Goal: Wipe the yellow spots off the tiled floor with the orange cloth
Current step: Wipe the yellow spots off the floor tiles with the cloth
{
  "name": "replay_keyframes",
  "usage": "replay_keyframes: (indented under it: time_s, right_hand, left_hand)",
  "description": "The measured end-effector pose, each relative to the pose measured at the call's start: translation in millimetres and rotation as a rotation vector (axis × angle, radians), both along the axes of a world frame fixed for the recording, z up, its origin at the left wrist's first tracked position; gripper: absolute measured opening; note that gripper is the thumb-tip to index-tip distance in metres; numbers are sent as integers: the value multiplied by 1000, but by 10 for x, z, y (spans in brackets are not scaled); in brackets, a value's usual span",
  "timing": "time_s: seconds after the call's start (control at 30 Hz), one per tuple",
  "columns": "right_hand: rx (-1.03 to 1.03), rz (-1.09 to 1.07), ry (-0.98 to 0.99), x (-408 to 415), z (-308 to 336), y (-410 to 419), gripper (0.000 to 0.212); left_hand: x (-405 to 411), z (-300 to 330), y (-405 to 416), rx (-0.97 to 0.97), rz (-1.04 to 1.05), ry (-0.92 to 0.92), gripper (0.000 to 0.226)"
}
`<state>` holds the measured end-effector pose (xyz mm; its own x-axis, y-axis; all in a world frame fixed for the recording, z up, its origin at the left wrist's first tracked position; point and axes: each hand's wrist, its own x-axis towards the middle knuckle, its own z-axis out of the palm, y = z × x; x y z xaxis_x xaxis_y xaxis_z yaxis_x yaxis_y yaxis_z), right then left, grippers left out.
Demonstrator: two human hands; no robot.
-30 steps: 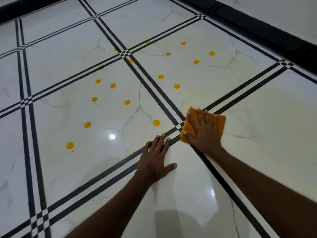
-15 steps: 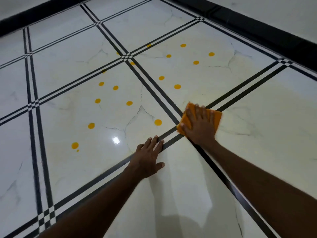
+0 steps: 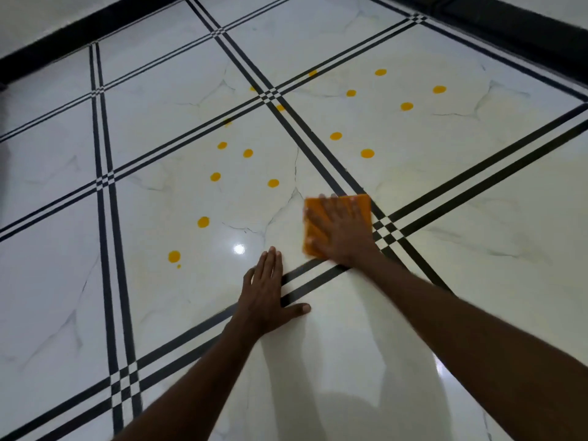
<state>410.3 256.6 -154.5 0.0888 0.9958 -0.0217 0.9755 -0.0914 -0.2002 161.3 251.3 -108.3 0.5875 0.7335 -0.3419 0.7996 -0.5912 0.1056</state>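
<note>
We are in the wiping step, with most of the job ahead, judging by how many marks remain. Starting at the left, yellow spots (image 3: 174, 256) dot the tiled floor (image 3: 63, 281): one large mark with a tiny fleck just beside it, then another (image 3: 203, 222) further up, and a scatter beyond on the same tile. More lie on the tile past the black crossing lines, up and to the right.

Our left hand (image 3: 265, 300) lies flat on the floor, fingers (image 3: 270, 262) together and stretched forward, thumb out to the side, holding nothing; we judge it is bracing our weight.

To its right, our right hand (image 3: 340, 230) presses the orange cloth (image 3: 318, 218) flat against the floor, near the checkered crossing of the black lines. The fingers (image 3: 331, 205) are spread broadly across the cloth, which shows beyond them on the left, far and right edges. The hand is slightly blurred.

No spot is visible right beside the cloth. We judge the next move calls for sliding the pressed cloth leftward and away, toward the nearest remaining marks, keeping the palm flat so the cloth does not bunch.
</note>
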Motion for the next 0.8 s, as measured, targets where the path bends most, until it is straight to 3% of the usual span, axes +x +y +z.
replay_keyframes:
  time_s: [0.1,0.17,0.23,0.3,0.43,0.53,0.63,0.73,0.8]
  right_hand:
    - [27,-361,-7,526,3,-137,80]
    - [50,-479,2,468,41,-496,82]
    - [45,-471,-15,97,65,-843,86]
    - [44,-322,2,-306,76,-880,87]
    - [-3,23,6,-269,83,-44,81]
    - [-24,-208,7,142,53,179,75]
    - [-2,-467,64,332,64,-147,68]
    - [-130,-478,211,227,277,-252,63]
    - [-207,-471,447,160,682,-131,55]
  left_hand:
    - [-26,13,10,-7,-13,-6,131]
    - [-29,10,22,-30,-5,-10,127]
    - [-5,51,44,-58,-7,1,128]
    - [7,84,65,-79,-8,40,131]
    - [29,103,83,-92,-10,88,137]
    - [12,122,104,-102,-4,77,138]
    - [47,212,139,-122,-8,103,132]
    - [181,457,222,-229,0,173,112]
    - [319,739,349,-306,49,125,86]
